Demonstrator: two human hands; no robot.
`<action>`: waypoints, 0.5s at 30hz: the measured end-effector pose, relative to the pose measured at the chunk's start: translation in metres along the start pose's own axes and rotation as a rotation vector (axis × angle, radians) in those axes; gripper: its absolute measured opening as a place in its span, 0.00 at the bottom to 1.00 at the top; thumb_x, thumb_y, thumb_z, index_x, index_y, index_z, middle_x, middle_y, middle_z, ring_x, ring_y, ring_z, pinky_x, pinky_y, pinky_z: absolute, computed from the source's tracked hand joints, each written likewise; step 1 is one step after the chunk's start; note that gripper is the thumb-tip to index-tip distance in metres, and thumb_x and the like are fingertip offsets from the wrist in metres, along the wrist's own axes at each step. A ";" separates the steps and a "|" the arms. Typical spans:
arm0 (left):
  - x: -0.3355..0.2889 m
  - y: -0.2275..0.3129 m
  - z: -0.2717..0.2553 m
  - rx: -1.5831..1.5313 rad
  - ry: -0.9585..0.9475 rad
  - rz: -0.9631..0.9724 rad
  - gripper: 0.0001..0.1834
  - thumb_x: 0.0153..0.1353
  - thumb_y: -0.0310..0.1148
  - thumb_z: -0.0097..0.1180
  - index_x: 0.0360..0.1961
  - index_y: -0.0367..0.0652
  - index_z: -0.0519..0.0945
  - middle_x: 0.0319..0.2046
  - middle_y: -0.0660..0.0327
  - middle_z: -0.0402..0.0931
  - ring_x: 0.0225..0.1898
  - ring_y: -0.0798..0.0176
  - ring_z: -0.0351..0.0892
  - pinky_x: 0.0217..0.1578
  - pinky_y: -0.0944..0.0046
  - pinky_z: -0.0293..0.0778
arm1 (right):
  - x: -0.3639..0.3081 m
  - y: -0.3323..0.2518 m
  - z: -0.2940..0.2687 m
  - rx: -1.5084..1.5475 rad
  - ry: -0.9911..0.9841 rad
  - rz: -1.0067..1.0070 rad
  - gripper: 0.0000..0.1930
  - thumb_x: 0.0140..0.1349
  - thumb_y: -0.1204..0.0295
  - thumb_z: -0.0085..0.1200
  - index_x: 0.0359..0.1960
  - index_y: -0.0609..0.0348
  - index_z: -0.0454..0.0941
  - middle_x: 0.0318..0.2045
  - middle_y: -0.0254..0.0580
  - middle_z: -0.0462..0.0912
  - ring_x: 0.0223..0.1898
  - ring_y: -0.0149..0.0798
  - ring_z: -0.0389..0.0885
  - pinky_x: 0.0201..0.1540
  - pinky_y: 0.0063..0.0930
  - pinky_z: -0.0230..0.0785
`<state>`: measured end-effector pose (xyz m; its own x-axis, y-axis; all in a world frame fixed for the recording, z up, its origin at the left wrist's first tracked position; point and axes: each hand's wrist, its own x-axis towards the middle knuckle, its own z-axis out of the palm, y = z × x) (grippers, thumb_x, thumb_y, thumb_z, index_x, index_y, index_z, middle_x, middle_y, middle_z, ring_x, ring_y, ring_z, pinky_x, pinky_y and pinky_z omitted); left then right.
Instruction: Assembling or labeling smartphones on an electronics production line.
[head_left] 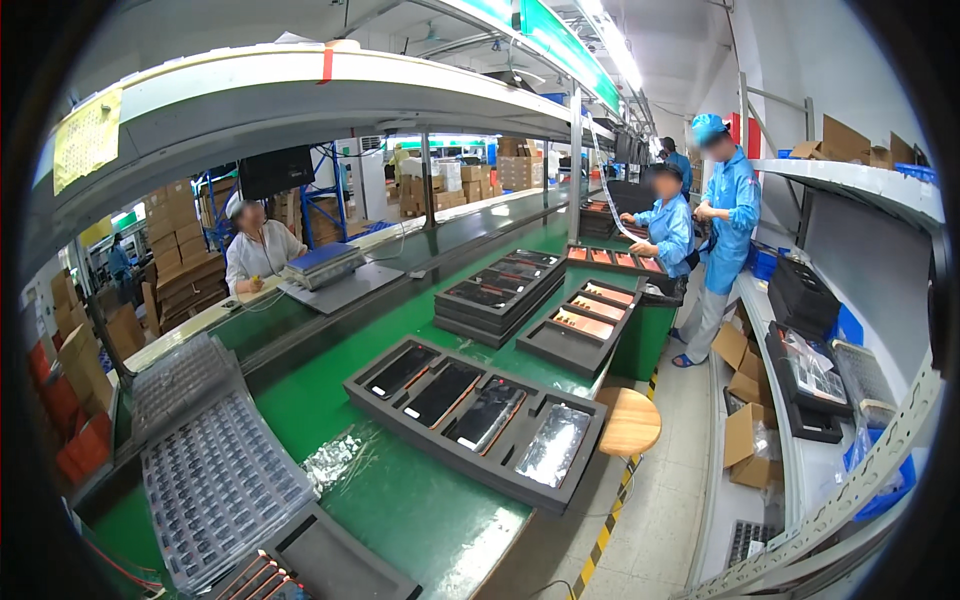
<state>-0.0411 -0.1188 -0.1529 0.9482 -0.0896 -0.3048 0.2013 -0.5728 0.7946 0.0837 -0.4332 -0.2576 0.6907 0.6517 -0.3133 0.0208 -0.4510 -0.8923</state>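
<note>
Neither of my hands shows in the head view. Nearest on the green bench (pixel 450 535) lies a black foam tray (pixel 335 560), cut off by the lower edge, with several thin orange-edged pieces (pixel 262 578) beside it. Left of it, a clear plastic blister tray (pixel 225 480) holds rows of small dark parts. Across the middle sits a larger black foam tray (pixel 365 392) with dark phone-like panels (pixel 440 394) in its slots; the rightmost panel (pixel 555 440) looks silvery and shiny. A crumpled heap of clear film strips (pixel 335 462) lies between the trays.
Farther along stand stacked foam trays (pixel 490 310) and a tray with copper-coloured panels (pixel 590 315). A round wooden stool (pixel 630 420) stands at the bench's right edge. Two people in blue work (pixel 670 230) beyond it; another in white (pixel 262 250) sits across. Shelving (pixel 770 370) lines the right.
</note>
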 end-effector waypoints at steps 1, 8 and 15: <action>-0.003 -0.001 0.002 -0.002 0.000 -0.003 0.32 0.58 0.39 0.65 0.63 0.42 0.71 0.62 0.46 0.69 0.62 0.43 0.69 0.59 0.53 0.70 | -0.002 0.000 0.001 0.001 -0.001 0.002 0.24 0.68 0.57 0.56 0.58 0.62 0.76 0.51 0.52 0.80 0.53 0.44 0.77 0.57 0.40 0.68; -0.005 0.000 0.002 0.000 0.011 -0.008 0.31 0.59 0.40 0.64 0.62 0.41 0.72 0.61 0.46 0.70 0.61 0.42 0.70 0.59 0.53 0.70 | -0.002 -0.003 0.002 0.003 -0.003 -0.007 0.24 0.68 0.57 0.56 0.58 0.62 0.76 0.53 0.52 0.79 0.55 0.44 0.76 0.58 0.41 0.67; -0.005 -0.005 0.003 0.002 0.015 -0.010 0.29 0.60 0.40 0.62 0.61 0.41 0.73 0.60 0.46 0.72 0.61 0.42 0.71 0.59 0.53 0.70 | -0.003 0.000 0.006 -0.004 0.008 -0.009 0.24 0.68 0.58 0.56 0.59 0.61 0.75 0.54 0.51 0.78 0.56 0.44 0.75 0.59 0.41 0.67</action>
<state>-0.0475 -0.1181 -0.1566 0.9497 -0.0720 -0.3048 0.2101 -0.5753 0.7905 0.0771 -0.4313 -0.2586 0.6964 0.6509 -0.3022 0.0300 -0.4471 -0.8940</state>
